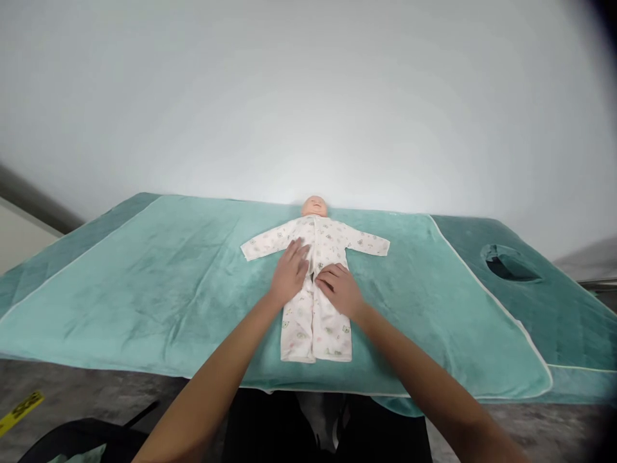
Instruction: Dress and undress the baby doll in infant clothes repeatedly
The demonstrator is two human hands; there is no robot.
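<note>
A baby doll lies face up with its head (315,206) toward the wall. A white printed baby shirt (330,238) covers its body, sleeves spread to both sides. Below it, white printed baby trousers (299,328) lie flat, and a small dark gap shows between the two at the middle. My left hand (290,273) rests on the left side of the shirt, fingers stretched out. At the waist, my right hand (341,290) has its fingers bent together on the baby clothes; I cannot tell whether they grip the shirt hem or the waistband.
A light green cloth (193,289) with a white edge is spread over a darker green padded table (569,308). Toward the right end is a face hole (511,263). A white wall (308,96) stands behind. A black chair-like object (81,440) is at lower left.
</note>
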